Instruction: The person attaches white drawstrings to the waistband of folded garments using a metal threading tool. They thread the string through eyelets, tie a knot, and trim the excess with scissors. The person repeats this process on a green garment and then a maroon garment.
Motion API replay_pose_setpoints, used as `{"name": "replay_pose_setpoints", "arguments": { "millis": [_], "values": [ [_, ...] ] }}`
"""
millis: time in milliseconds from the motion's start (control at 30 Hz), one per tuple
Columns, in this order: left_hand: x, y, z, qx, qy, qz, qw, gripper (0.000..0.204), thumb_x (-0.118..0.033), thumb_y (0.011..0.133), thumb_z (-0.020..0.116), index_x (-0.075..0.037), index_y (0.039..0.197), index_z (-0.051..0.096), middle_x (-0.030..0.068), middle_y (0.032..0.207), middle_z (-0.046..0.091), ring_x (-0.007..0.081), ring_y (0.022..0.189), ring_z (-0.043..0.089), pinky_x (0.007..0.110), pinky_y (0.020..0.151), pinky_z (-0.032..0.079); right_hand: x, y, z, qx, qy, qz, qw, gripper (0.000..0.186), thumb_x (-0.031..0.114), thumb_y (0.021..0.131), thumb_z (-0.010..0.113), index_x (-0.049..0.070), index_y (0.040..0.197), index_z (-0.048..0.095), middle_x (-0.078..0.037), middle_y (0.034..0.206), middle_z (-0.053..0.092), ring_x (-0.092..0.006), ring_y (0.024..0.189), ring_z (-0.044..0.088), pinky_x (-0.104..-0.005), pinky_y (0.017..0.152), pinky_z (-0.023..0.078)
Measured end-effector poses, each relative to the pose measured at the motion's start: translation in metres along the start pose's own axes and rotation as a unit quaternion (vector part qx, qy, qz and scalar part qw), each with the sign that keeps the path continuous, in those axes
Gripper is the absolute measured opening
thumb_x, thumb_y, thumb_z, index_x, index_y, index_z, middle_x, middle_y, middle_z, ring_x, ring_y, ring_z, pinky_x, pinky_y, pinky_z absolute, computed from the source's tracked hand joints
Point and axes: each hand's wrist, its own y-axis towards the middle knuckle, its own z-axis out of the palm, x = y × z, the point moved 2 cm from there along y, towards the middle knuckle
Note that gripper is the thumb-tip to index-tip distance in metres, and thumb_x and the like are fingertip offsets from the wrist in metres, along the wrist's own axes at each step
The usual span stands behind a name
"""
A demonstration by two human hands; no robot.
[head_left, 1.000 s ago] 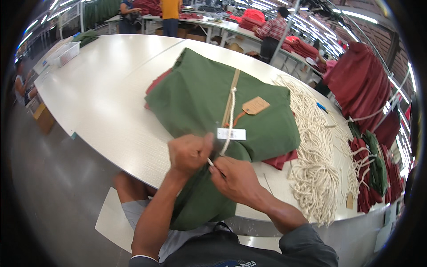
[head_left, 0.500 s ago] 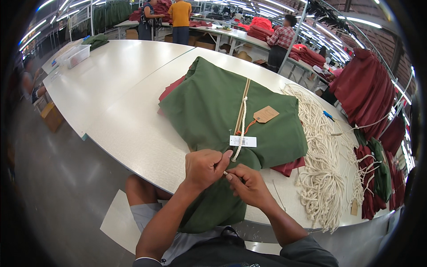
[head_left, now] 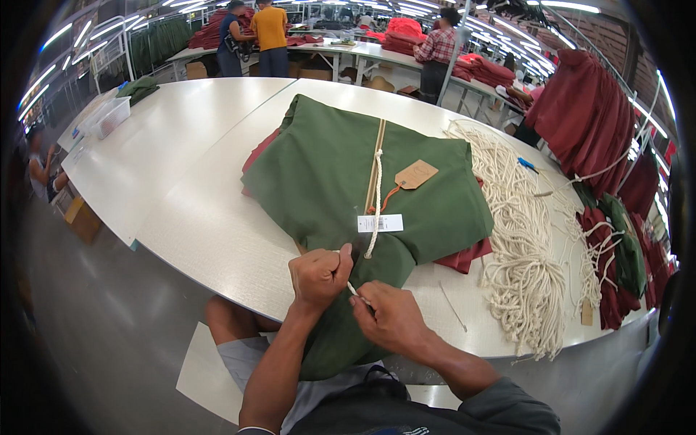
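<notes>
A green fabric item [head_left: 435, 217] lies on the table over dark red fabric [head_left: 464, 258], its near end hanging over the edge onto my lap. Along its tan strip [head_left: 380, 145] runs a white cord [head_left: 377, 188], entering the fabric near my hands. A brown cardboard tag [head_left: 416, 175] on an orange string and a white label [head_left: 380, 223] rest on top. My left hand [head_left: 319, 277] is a fist with the thumb up, gripping white cord. Just right of it and lower, my right hand [head_left: 388, 312] pinches the same cord [head_left: 352, 288], a short length showing between them.
A heap of white cords [head_left: 518, 261] covers the table's right side, beside blue-handled snips [head_left: 527, 164]. A thin metal rod [head_left: 453, 306] lies near my right forearm. Dark red cloth [head_left: 580, 123] hangs at right. A clear plastic bin [head_left: 109, 116] stands far left; people work beyond.
My right hand has drawn slightly down and away from my left, so a short stretch of cord now shows between them. The whole view has shifted a little.
</notes>
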Motion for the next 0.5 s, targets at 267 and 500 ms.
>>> {"name": "replay_pose_setpoints", "arguments": {
  "millis": [267, 500],
  "values": [
    [-0.029, -0.003, -0.009, 0.258, -0.133, -0.19, 0.938, 0.02, -0.018, 0.09, 0.077, -0.002, 0.081, 0.07, 0.0133, 0.071, 0.069, 0.0264, 0.061, 0.068, 0.034, 0.058, 0.052, -0.03, -0.009, -0.03, -0.034, 0.109, 0.064, 0.991, 0.019, 0.01, 0.09, 0.073, 0.002, 0.105, 0.065, -0.018, 0.094, 0.067, -0.039, 0.082, 0.067, -0.0438, 0.068, 0.054],
    [-0.06, 0.006, -0.002, 0.332, -0.242, -0.241, 0.88, 0.009, -0.004, 0.093, 0.073, 0.004, 0.098, 0.073, 0.0077, 0.083, 0.074, 0.0096, 0.078, 0.071, 0.024, 0.067, 0.053, -0.038, -0.028, -0.047, -0.108, 0.201, 0.104, 0.968, 0.031, 0.002, 0.089, 0.077, 0.0, 0.117, 0.063, -0.005, 0.092, 0.064, -0.0084, 0.081, 0.064, -0.025, 0.069, 0.055]
  ]
}}
